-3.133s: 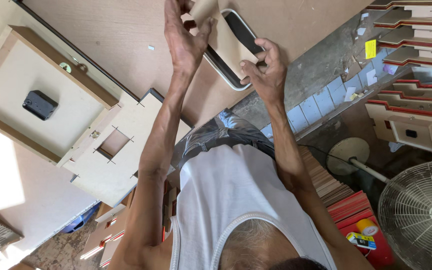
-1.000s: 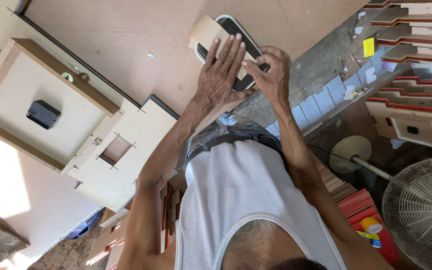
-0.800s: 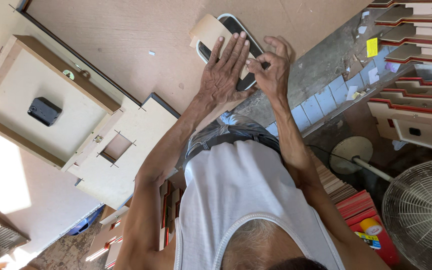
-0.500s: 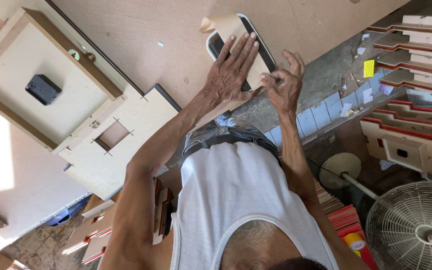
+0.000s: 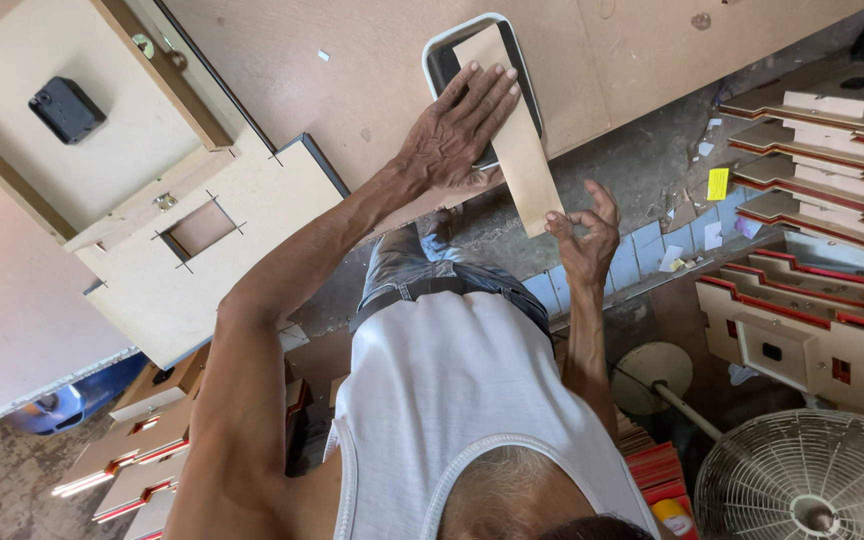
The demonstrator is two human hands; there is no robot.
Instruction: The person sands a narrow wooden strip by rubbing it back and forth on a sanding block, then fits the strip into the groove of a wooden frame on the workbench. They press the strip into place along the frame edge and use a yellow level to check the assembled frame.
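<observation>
A thin, pale wooden strip (image 5: 524, 160) lies slanted across a dark tray with a white rim (image 5: 439, 52) at the near edge of the brown workbench board (image 5: 352, 70). My left hand (image 5: 460, 130) lies flat on the strip and tray, fingers spread, pressing it down. My right hand (image 5: 584, 235) is off the bench edge below, thumb and fingertips pinching the strip's overhanging near end.
A shallow wooden box holding a black clock mechanism (image 5: 67, 108) and a panel with a square cutout (image 5: 202, 226) lie at the left. Stacks of red-edged cut wooden pieces (image 5: 812, 200) fill the right. A floor fan (image 5: 812, 480) stands at the lower right.
The strip now lies across the tray under my flattened left hand. My right hand has dropped from the tray's edge to the strip's near end. The view has shifted slightly.
</observation>
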